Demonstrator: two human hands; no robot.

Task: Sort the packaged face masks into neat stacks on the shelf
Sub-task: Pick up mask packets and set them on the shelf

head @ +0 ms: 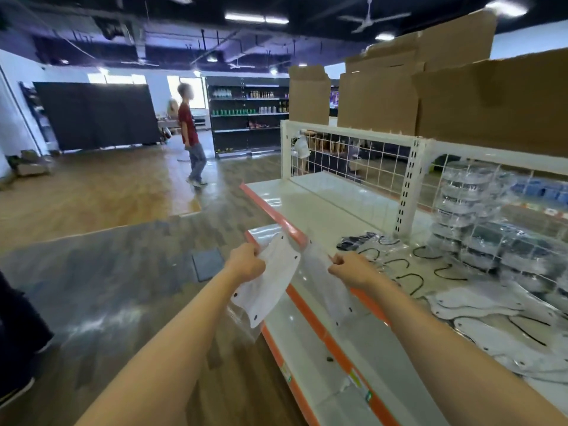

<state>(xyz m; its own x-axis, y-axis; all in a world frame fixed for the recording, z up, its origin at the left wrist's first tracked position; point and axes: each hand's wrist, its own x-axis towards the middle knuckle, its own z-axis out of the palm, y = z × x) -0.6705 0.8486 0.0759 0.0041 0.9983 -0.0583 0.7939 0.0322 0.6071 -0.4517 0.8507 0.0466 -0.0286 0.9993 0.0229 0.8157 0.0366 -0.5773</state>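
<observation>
My left hand (246, 263) grips the top edge of a white packaged face mask (268, 285) that hangs over the shelf's orange front edge. My right hand (353, 270) pinches a second clear-wrapped mask packet (327, 287), blurred, just to the right of the first. Both are held in the air above the white shelf (322, 210). Loose white masks (479, 302) lie on the shelf at the right. Loose black masks (365, 242) with ear loops lie further back. Tall stacks of wrapped black masks (467, 207) stand by the wire grid.
A white wire grid back panel (353, 155) and an upright post (407, 186) divide the shelf. Cardboard boxes (430, 93) sit on top. A lower shelf (310, 348) juts out below. A person (192, 133) walks on the wooden floor at the far left.
</observation>
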